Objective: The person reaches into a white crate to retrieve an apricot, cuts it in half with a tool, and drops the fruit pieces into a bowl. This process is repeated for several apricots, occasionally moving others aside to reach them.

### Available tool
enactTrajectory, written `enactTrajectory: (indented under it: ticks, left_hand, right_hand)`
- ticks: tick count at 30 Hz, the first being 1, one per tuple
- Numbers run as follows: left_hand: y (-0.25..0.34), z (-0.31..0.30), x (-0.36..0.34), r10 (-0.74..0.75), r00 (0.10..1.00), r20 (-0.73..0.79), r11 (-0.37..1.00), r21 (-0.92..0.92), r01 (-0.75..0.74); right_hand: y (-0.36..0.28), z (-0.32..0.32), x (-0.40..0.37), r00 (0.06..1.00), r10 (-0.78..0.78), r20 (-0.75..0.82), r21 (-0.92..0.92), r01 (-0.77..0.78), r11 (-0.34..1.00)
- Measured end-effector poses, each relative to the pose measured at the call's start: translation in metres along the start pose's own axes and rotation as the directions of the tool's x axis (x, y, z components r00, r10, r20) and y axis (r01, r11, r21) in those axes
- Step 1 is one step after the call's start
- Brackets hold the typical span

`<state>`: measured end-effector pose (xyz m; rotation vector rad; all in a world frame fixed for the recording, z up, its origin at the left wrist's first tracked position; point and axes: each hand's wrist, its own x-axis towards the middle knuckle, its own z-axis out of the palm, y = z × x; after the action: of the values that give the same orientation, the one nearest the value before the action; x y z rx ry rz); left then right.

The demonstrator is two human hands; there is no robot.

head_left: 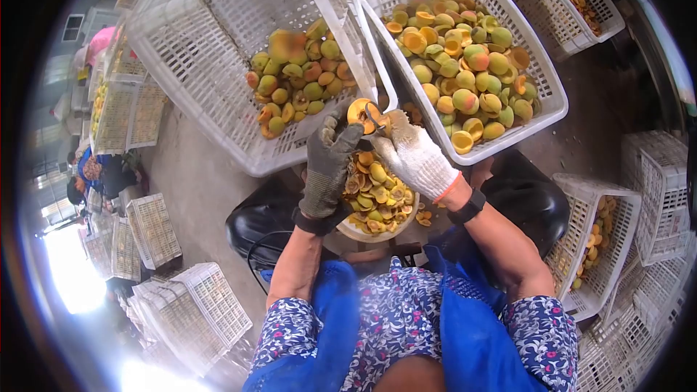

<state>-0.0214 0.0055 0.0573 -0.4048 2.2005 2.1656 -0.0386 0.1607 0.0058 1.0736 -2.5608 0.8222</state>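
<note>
In its grey glove, my left hand (330, 163) is closed on a halved yellow peach (358, 110), its cut face turned up. My right hand (417, 154), in a white knit glove with a stained thumb and fingers, grips a small curved metal pitting tool (375, 119). The tool's loop touches the flesh of the peach half. Below both hands, between my knees, stands a round bucket (376, 238) heaped with peach scraps (379, 196). The fingers partly hide the tool's handle.
A white crate (555, 112) full of peach halves stands ahead on the right. Ahead on the left, a tilted crate (196, 112) holds more peaches. Other crates (592, 247) flank me on the right, and stacked crates (192, 312) on the left. People (94, 170) sit farther left.
</note>
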Motion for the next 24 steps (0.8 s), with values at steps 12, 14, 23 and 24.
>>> enactTrajectory:
  ticks: [12,14,23,24]
  left_hand:
    - [-0.032,0.003,0.006,0.254,0.967,0.012,0.902,0.359,-0.241]
    - [-0.036,-0.003,0.007,0.218,0.975,0.045,0.918,0.330,-0.220]
    - [-0.040,0.010,0.010,-0.003,1.000,0.018,0.968,-0.250,0.008]
    - [-0.038,0.011,0.009,-0.088,0.995,0.046,0.933,-0.347,0.099]
  right_hand:
    - [0.004,0.021,-0.012,0.991,-0.076,0.115,0.086,0.066,0.994]
    - [0.004,0.024,-0.013,0.987,-0.015,0.158,0.198,-0.017,0.980]
    - [-0.002,0.018,-0.006,0.947,0.027,0.321,0.365,-0.149,0.919]
    - [-0.003,0.006,0.002,0.858,0.162,0.488,0.523,-0.436,0.732]
